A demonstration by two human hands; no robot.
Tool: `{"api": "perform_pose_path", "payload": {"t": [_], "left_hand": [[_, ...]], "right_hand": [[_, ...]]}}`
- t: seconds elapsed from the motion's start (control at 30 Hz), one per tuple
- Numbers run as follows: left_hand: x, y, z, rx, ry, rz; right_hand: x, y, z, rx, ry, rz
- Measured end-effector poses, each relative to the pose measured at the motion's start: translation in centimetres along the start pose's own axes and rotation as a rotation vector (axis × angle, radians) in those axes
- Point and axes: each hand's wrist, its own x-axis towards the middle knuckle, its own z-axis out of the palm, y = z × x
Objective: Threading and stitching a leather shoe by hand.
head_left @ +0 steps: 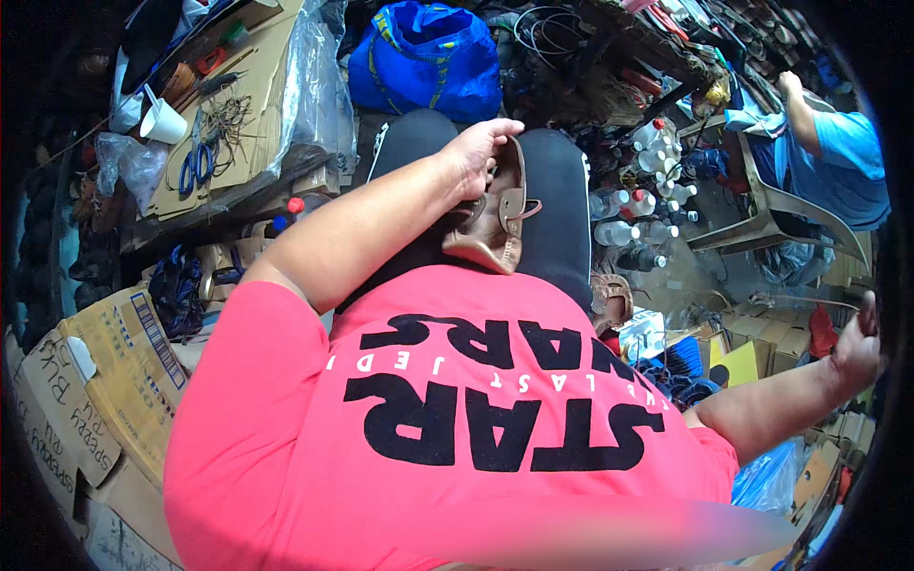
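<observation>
My left hand sits just above the middle of the frame, its fingers curled over the top edge of a brown leather shoe and holding it. The shoe rests on my lap, on the dark trousers, with its strap and buckle turned to the right; it hangs down below my hand toward my pink shirt. I count one shoe in that hand.

My right hand is far out at the right edge of the frame, well apart from the shoe. It is raised with the thumb up, and I cannot tell whether it grips anything, since the rim of the view bends and darkens it.

A second brown shoe lies on the floor just to the right of my knee, so two in all. Above it stands a cluster of clear plastic bottles with red and white caps, too crowded to count exactly. In the upper left lie one white paper cup and one pair of blue-handled scissors on flattened cardboard. One blue bag sits at the top centre. One other person in a blue shirt is at the upper right.
</observation>
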Motion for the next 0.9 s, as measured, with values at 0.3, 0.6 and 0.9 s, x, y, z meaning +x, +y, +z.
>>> {"api": "perform_pose_path", "payload": {"t": [0.3, 0.6, 0.9], "left_hand": [[-5.7, 2.7, 2.1, -0.398, -0.595, 0.305], [-9.5, 1.6, 3.6, -0.014, -0.647, 0.459], [-14.3, 1.3, 1.5, 0.657, -0.15, 0.959]], "right_hand": [[-12.3, -2.2, 18.5, 0.335, -0.74, 0.607], [-17.2, -6.0, 25.5, 1.03, -0.892, 0.847], [-19.0, -7.7, 26.7, 0.707, -0.97, 0.538]]}}
